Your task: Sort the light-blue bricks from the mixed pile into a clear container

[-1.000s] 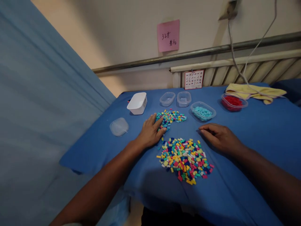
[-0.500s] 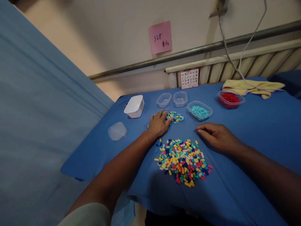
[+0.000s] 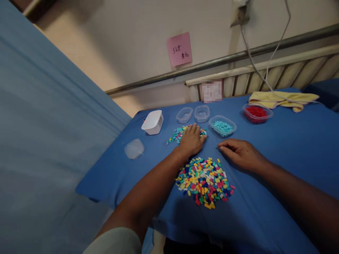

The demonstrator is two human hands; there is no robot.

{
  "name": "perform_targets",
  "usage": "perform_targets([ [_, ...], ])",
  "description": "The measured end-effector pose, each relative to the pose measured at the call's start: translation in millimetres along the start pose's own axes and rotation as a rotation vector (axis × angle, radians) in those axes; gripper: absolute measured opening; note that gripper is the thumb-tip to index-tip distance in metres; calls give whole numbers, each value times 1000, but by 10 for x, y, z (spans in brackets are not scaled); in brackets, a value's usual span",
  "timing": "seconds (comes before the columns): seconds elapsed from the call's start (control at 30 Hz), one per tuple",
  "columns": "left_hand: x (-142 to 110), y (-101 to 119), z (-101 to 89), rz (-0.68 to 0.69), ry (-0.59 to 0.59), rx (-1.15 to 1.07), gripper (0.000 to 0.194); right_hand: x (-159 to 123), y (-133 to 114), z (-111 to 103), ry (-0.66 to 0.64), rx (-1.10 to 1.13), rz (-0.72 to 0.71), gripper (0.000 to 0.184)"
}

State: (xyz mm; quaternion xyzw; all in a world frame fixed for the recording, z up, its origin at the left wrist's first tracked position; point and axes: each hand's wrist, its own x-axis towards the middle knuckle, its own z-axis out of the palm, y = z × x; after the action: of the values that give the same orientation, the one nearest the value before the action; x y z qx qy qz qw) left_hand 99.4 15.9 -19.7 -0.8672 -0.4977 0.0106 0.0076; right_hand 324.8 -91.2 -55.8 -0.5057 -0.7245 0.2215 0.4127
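My left hand (image 3: pixel 192 139) lies flat with its fingers stretched over a smaller spread of mixed toy bricks (image 3: pixel 175 135), covering its middle and right part. Closer to me is a larger heap of small bricks (image 3: pixel 205 181) in yellow, red, white, green and dark blue. My right hand (image 3: pixel 242 153) rests on the cloth to the right of both piles. Its fingers are curled and thumb and forefinger come near each other; anything inside is hidden. Beyond it stands a clear tub (image 3: pixel 233 131) of turquoise bricks.
At the back stand two clear tubs (image 3: pixel 184 115) and a white box (image 3: pixel 153 122). A clear lid (image 3: pixel 134 149) lies on the left. To the right are a tub of red pieces (image 3: pixel 256 113) and a yellow cloth (image 3: pixel 280 100), with a cable (image 3: pixel 267 83) trailing across it.
My left hand has slid rightward over the smaller spread, uncovering turquoise bricks on its left side. My right hand has stayed nearly still. The view has shifted slightly.
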Motion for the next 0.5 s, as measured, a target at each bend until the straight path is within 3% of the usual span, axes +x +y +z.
perform_targets([
  [0.3,-134,391,21,17,-95,-47,87,-37,101,38,-20,16,-22,29],
  [0.4,-230,357,-13,64,-124,-34,86,-45,125,44,-20,15,-24,29],
  [0.5,-311,185,-62,39,-136,-23,88,-54,152,45,-36,28,-6,30],
])
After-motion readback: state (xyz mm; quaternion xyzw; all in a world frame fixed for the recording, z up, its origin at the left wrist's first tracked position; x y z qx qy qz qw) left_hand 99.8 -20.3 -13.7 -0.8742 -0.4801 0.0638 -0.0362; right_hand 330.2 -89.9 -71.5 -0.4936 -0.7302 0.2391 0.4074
